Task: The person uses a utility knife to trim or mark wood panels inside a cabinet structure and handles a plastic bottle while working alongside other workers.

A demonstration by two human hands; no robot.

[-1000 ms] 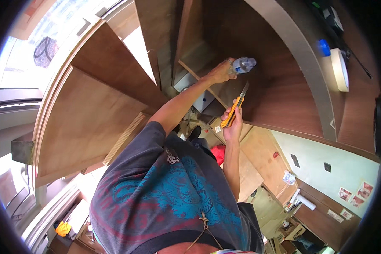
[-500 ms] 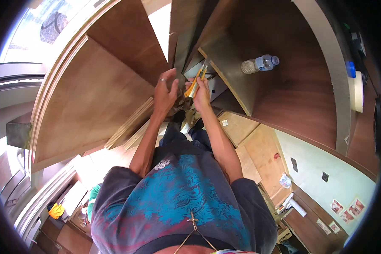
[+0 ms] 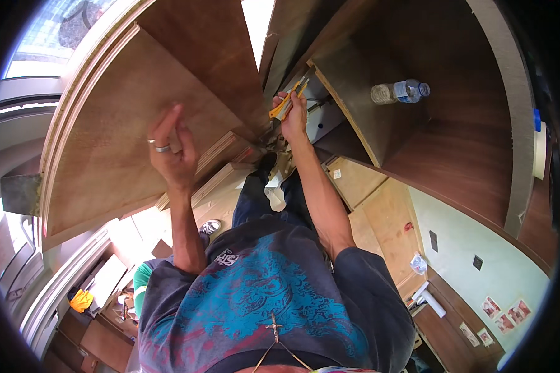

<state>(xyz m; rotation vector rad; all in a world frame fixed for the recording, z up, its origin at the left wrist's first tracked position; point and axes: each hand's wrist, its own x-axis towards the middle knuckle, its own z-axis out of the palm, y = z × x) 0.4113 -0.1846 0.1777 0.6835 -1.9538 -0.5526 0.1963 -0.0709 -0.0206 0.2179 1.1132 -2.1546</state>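
Brown plywood cabinet: right hand clamps yellow tool (bottle nearby); left hand open, empty.

Person's right hand is closed round a yellow-handled tool, prob. a utility knife, tip up by the edge of a dark wood shelf. Left hand, ring on one finger, is raised w/ fingers loose, in front of a big plywood panel; can't tell if it's touching. Clear plastic bottle lies on its side on the shelf, well apart from both hands. Blue patterned T-shirt fills the lower part.
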